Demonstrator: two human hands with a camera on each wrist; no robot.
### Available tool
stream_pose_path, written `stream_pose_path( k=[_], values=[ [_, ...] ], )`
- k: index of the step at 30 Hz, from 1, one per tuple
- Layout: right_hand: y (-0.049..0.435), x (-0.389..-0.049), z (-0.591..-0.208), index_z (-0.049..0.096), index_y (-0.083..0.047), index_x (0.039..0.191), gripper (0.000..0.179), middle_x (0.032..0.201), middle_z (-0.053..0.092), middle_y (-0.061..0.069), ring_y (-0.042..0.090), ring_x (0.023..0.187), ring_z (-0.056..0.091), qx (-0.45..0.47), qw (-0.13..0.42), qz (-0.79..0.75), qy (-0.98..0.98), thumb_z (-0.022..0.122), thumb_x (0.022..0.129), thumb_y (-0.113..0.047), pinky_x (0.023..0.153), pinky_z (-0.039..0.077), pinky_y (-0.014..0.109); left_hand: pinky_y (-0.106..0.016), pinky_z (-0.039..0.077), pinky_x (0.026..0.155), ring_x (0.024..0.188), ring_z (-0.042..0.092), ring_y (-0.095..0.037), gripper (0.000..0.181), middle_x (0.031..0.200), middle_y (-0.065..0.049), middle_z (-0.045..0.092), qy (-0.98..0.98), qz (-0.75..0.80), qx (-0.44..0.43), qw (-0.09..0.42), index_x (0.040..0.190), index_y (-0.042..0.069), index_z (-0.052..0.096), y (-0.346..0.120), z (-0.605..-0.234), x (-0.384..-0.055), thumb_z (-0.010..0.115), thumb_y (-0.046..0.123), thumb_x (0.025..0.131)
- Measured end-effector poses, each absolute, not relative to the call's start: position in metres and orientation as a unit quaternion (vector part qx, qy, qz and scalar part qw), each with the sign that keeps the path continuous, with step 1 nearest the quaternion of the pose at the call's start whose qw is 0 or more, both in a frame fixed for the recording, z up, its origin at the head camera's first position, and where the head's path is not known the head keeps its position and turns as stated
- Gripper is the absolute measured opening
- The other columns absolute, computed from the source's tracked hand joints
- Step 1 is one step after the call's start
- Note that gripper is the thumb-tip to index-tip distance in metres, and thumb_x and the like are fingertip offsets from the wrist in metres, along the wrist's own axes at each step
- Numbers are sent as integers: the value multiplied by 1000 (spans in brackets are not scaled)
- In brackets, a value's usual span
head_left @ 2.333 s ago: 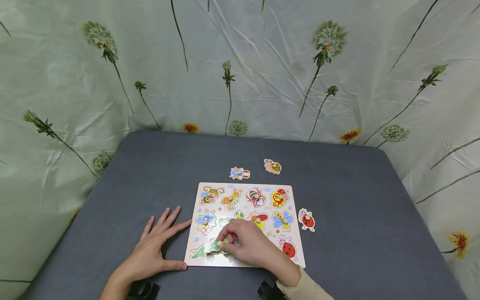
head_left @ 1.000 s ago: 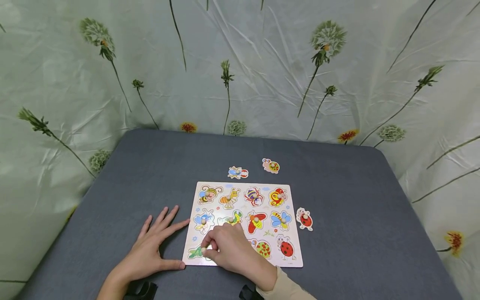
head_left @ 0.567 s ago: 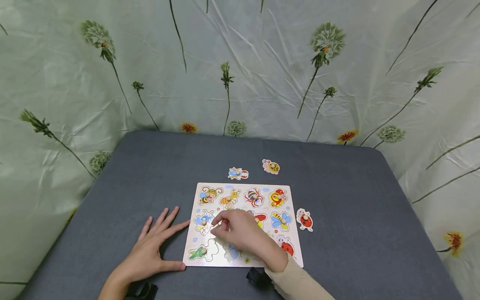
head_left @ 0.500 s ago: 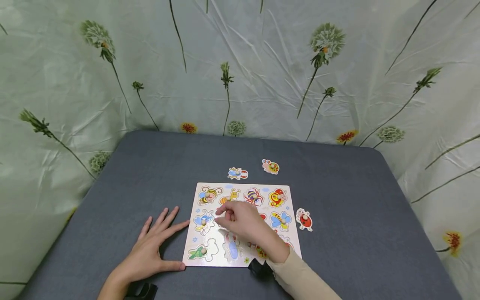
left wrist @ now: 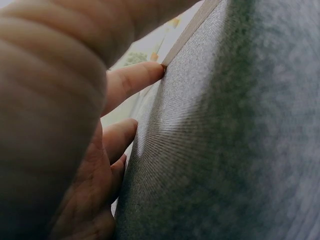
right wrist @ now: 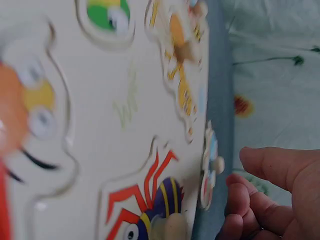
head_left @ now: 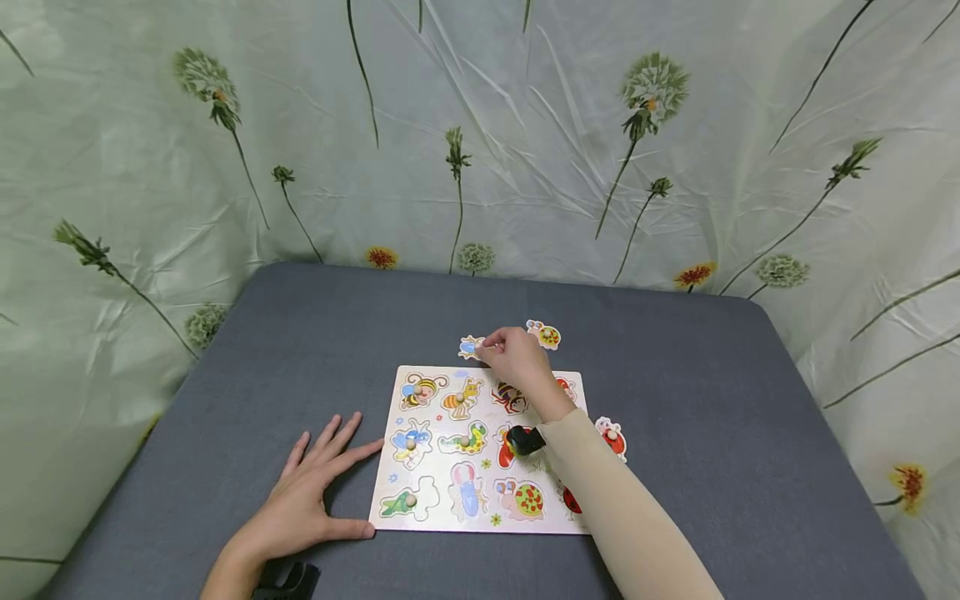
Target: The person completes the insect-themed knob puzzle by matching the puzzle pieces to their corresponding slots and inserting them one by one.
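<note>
My left hand [head_left: 300, 496] lies with spread fingers on the cloth, thumb and forefinger touching the left edge of a knobbed insect puzzle board [head_left: 491, 454]. My right hand [head_left: 517, 358] is beyond the board's far edge, over a blue-and-red beetle piece [head_left: 469, 347]. In the right wrist view, the thumb and forefinger stand apart, close to the small wooden knob of that beetle piece [right wrist: 210, 167], a gap still between them. A green insect piece [head_left: 397, 504] with a knob sits in the board's near left corner. The sleeve covers part of the board's right side.
A snail piece [head_left: 547, 336] lies right of the beetle piece, and a ladybug piece [head_left: 612, 438] beside the board's right edge. Knobbed pieces fill the two far rows. Beetle recess [head_left: 468, 493] and snail recess [head_left: 522, 502] show in the near row. A flowered curtain [head_left: 315, 100] hangs behind the table.
My right hand carried the green piece to the near left corner and let go of it. It then moved away across the board to the beetle piece. The left hand stayed put.
</note>
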State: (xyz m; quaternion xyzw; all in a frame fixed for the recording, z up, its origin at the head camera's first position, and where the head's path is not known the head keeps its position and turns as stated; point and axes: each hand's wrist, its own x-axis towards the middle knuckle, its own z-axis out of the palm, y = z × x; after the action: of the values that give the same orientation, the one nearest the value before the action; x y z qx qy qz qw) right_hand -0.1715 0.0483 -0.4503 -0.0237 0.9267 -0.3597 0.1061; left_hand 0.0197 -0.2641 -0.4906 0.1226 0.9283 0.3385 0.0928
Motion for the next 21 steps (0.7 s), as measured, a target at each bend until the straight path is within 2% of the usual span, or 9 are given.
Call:
stream_pose_path(
  k=[3,9,14,21],
  values=[
    [47,-180,-454,82,-14,108,22,91,77,3,22,85,67,-13,108,-345,932,75,100,-34,80,52,39,-59,-9,132,169,9,-39,105,181,-7,22,928,338,124,91,159,45,49,-264,-492,19,89,75,67],
    [47,-191,-461,83,-16,97,20,89,79,0,17,78,67,0,113,-339,934,78,95,-35,72,50,33,-53,-12,133,169,10,-38,105,180,-8,23,929,337,131,81,159,44,50,-265,-491,20,90,73,67],
    [43,-195,-459,83,-16,91,19,92,80,1,18,78,67,4,115,-341,933,81,93,-34,67,49,32,-54,-11,132,169,11,-39,105,180,-9,25,929,336,134,73,159,42,51,-265,-489,20,91,72,67],
    [38,-195,-457,82,-18,90,19,99,80,0,20,87,69,15,125,-316,940,82,93,-37,75,50,35,-57,-10,132,168,12,-40,105,180,-9,25,930,334,131,78,159,42,51,-265,-489,20,91,72,67]
  ],
)
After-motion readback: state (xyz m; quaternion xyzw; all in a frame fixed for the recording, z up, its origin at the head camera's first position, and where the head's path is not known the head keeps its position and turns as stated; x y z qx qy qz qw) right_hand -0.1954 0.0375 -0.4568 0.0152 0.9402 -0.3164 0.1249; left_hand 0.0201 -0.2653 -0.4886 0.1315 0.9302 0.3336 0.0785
